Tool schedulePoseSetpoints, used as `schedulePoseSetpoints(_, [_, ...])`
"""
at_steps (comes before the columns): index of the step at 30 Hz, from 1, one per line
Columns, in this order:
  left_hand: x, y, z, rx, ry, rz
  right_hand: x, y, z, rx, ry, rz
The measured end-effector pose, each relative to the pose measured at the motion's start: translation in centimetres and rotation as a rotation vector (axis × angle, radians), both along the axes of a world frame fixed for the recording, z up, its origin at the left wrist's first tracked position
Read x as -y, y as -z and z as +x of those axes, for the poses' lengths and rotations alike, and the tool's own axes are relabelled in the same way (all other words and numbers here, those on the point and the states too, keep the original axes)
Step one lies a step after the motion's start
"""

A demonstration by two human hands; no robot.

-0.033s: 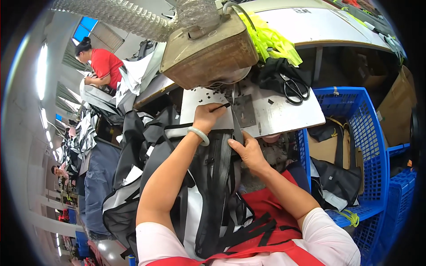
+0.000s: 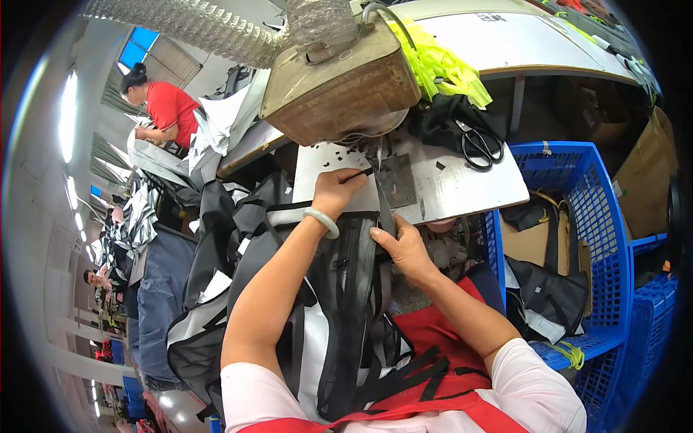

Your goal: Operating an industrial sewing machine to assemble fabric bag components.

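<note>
Left hand (image 2: 336, 192), a pale bracelet (image 2: 322, 221) around the wrist, over the front edge of a white worktop (image 2: 476, 189). Grip narrow, pinched on a thin black piece (image 2: 356, 175) beside a metal plate (image 2: 397, 180), just below a brown metal box (image 2: 339, 94) with a clear ribbed hose (image 2: 321, 22). Right hand (image 2: 406, 249) at the worktop's edge, grip closed on a dark cloth strip (image 2: 388, 216), thumb on top, fingers mostly hidden; cannot tell how firmly. Hard to make out any join between black piece and strip.

Under both forearms, a bundle of black and grey cloth (image 2: 354, 289) with pale panels, hanging from the worktop's edge toward the lap and out to the left. Probably soft, floppy and hard to break; light at the strip, heavier as a whole, perhaps slightly slippery, with hanging weight apt to drag. Best held flat near the edge, between thumb and fingers, slack supported from below.

On the worktop, small black scraps (image 2: 339, 150) at left and black-handled scissors (image 2: 480, 148) at right. Farther right, a blue crate (image 2: 606, 231) with dark cloth pieces (image 2: 545, 292) inside. Upper left, well apart, a co-worker (image 2: 170, 108) in red.
</note>
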State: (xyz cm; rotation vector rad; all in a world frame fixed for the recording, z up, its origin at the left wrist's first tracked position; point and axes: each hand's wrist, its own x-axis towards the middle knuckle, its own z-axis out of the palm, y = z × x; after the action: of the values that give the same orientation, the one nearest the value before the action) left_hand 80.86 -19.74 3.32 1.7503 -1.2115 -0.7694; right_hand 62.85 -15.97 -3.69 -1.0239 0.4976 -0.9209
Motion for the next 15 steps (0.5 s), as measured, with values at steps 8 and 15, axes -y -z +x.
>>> schedulePoseSetpoints(8, [-0.3,0.2,0.7,-0.115,0.032,-0.006,-0.2,0.1,0.1,0.017,-0.043,0.012])
schedulePoseSetpoints(15, [0.9,1.1,0.5,-0.008,0.009,0.013,0.5,0.7,0.1,0.002,-0.020,0.036])
